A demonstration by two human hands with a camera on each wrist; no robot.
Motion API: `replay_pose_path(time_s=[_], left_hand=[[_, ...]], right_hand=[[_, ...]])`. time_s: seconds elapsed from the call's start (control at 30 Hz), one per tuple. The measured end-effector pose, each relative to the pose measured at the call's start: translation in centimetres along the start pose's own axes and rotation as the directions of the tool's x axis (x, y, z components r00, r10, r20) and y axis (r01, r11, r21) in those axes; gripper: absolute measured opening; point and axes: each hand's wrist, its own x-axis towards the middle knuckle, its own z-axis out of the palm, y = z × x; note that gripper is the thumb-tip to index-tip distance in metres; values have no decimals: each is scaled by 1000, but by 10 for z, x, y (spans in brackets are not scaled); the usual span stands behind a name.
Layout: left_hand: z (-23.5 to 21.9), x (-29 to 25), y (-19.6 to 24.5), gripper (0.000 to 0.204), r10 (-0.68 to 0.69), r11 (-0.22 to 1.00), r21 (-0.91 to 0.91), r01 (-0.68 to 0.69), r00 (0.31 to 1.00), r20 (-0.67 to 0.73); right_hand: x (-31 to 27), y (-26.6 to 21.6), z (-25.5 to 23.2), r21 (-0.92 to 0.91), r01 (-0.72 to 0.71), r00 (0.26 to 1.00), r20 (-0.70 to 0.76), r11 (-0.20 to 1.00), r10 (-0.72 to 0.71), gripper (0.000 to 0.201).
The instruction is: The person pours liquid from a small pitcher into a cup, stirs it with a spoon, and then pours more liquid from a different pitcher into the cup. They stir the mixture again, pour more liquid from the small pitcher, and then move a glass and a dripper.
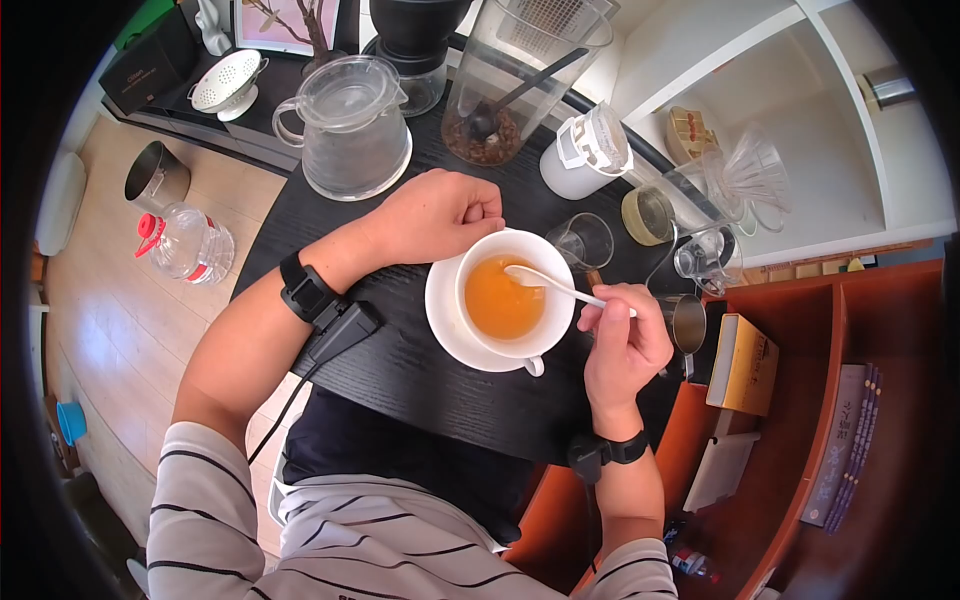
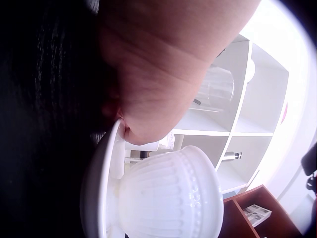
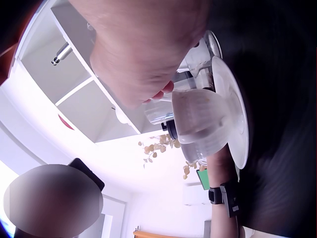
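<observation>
Right hand [image 1: 622,335] pinched the handle of a white spoon [image 1: 553,285], fingers curled round it; the spoon's bowl lay over the amber liquid in the white cup [image 1: 515,293]. Cup stood on a white saucer [image 1: 447,325] near the middle of the dark surface [image 1: 400,370], its ribbed side showing in the left wrist view. Left hand [image 1: 440,213] rested loosely fisted on the surface, holding nothing, its knuckles against the saucer's far rim beside the cup. Glass jug [image 1: 350,125] with lid stood beyond the left hand. Small glass [image 1: 583,240] just behind the cup. White shelving [image 1: 800,110] stood to the right. Water bottle [image 1: 185,243] on the floor at left
</observation>
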Motion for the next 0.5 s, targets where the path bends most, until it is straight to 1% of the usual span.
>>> replay_pose_path(time_s=[0.03,0.17,0.23,0.27,0.33,0.47,0.5], left_hand=[[0,0,0,17,-3,1000,5,3,1000,1],[0,0,-1,17,-5,1000,3,5,1000,1],[0,0,-1,17,-14,1000,-14,14,1000,3],[0,0,-1,17,-14,1000,-14,14,1000,2],[0,0,-1,16,-11,1000,8,11,1000,3],[1,0,-2,16,-7,1000,7,7,1000,5],[1,0,-2,16,-6,1000,8,6,1000,4]], right_hand=[[0,0,1,-34,-26,999,-33,999,25,11],[-1,3,-3,-34,-66,998,-11,997,65,12],[-2,4,-5,46,-56,998,30,997,55,12],[-2,5,-5,46,-56,998,31,997,54,12],[-3,5,-6,85,-14,998,69,996,8,13],[-2,3,-2,64,12,999,44,998,-15,12],[-1,1,-1,16,11,1000,21,1000,-11,12]])
